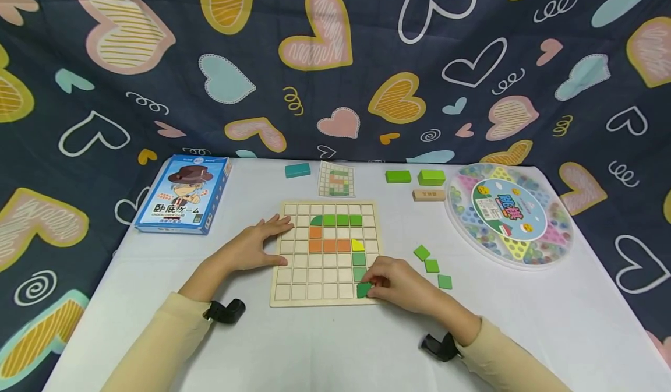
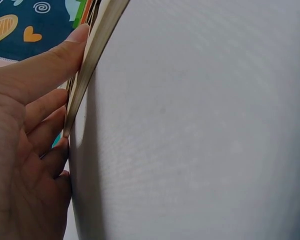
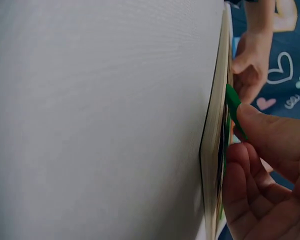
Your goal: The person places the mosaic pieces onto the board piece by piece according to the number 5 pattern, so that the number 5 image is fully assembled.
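Clearly, your right hand [image 1: 401, 284] had its grip pinched on the dark green tile [image 1: 363, 290], thumb and fingertips closed on its edges, holding it tilted at the bottom-right corner of the wooden grid board [image 1: 293, 300]. I judged that tile light, stiff and smooth, likely to slip if you held only its faces, so its thin edges were the place to take it. Your left hand [image 1: 255, 246] lay flat with fingers straight, pressing on the board's left edge; the left wrist view showed the fingers [image 2: 50, 67] against that rim. The raised lines of the grid left little play for the tile. To the right, 3 loose green tiles [image 1: 432, 265] lay near your wrist, and the round marble tray [image 1: 555, 246] stood farther off; bare tabletop [image 1: 335, 345] in front gave open room.
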The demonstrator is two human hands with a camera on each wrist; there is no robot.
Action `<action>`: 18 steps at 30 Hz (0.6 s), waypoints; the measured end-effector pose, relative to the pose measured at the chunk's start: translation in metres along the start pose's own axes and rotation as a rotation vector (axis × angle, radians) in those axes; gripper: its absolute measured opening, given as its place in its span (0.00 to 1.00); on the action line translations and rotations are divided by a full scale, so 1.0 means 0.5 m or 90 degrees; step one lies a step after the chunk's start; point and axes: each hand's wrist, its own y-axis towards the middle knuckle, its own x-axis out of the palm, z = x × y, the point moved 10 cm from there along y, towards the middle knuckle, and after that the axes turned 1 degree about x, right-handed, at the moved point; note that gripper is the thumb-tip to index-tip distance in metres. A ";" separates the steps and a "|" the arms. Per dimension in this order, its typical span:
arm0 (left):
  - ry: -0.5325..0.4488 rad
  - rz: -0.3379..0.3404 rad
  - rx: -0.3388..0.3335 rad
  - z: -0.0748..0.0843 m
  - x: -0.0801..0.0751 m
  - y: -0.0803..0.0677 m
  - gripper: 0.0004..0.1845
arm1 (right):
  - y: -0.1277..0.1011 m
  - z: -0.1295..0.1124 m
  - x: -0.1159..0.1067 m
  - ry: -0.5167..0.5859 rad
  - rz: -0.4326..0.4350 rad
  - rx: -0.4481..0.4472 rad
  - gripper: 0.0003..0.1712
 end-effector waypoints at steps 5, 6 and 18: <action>-0.009 0.000 0.003 0.001 0.000 0.001 0.45 | 0.007 -0.009 0.009 -0.037 -0.006 -0.021 0.09; -0.010 0.000 0.003 0.001 0.001 0.001 0.45 | 0.007 -0.009 0.010 -0.045 -0.006 -0.020 0.09; -0.007 -0.002 -0.002 0.000 0.000 0.001 0.46 | -0.001 -0.006 -0.010 -0.022 0.008 -0.012 0.12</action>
